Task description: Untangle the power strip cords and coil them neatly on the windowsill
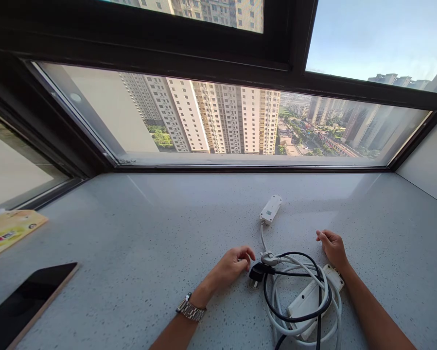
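My left hand point(233, 265), with a metal-band watch point(191, 308) on its wrist, rests on the sill with fingers loosely curled and slightly apart. It holds nothing visible and lies just left of a black plug point(257, 273). A white plug point(270, 258) sits against the black one. My right hand point(334, 248) is closed in a loose fist, with nothing seen in it. Beneath its wrist lies one end of a white power strip point(302, 306). A white cable point(338, 311) and a black cable point(265, 291) loop together in a tangle over the strip.
A small white adapter-like block point(270, 209) lies beyond the tangle, a white cord running from it. At left are a dark-screened phone point(30, 301) and a yellow printed packet point(12, 232). The speckled sill point(148, 228) ends at a dark window frame point(240, 169).
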`<state>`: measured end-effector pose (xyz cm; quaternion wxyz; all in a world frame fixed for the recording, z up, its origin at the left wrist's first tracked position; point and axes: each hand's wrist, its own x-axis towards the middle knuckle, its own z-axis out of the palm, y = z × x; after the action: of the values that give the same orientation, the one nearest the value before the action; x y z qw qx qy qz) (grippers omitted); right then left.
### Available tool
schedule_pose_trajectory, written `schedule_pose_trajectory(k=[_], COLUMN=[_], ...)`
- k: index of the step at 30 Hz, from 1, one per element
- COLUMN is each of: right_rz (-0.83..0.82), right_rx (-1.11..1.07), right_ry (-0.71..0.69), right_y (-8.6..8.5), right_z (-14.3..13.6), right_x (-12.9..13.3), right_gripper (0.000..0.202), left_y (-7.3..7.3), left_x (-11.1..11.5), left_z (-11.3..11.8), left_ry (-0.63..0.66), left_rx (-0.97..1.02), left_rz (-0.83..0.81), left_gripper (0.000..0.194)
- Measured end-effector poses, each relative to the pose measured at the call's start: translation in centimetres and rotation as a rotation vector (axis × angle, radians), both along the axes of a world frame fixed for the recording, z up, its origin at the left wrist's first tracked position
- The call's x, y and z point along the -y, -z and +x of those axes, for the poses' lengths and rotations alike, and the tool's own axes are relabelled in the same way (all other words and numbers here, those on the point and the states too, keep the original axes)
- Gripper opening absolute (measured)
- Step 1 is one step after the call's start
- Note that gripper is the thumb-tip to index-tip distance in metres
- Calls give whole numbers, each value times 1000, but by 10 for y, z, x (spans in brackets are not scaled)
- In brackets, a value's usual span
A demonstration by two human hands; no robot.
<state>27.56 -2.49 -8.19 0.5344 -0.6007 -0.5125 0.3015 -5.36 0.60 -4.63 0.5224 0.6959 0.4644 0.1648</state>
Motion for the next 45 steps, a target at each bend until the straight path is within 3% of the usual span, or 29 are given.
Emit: schedule_pose_trajectory(k=[7, 45], right_rz=[-2, -18], right_rx=[12, -12], right_ry=[5, 25], right_y=[-3, -1], right_z=[-1, -1], right_x=[1, 3], right_gripper=[49, 50], left_y=[-9, -3], left_x=[4, 4], left_z=[2, 1], left_ry=[-23, -33], left_rx=[16, 22], left_rz=[-30, 3], left_gripper=[28, 26])
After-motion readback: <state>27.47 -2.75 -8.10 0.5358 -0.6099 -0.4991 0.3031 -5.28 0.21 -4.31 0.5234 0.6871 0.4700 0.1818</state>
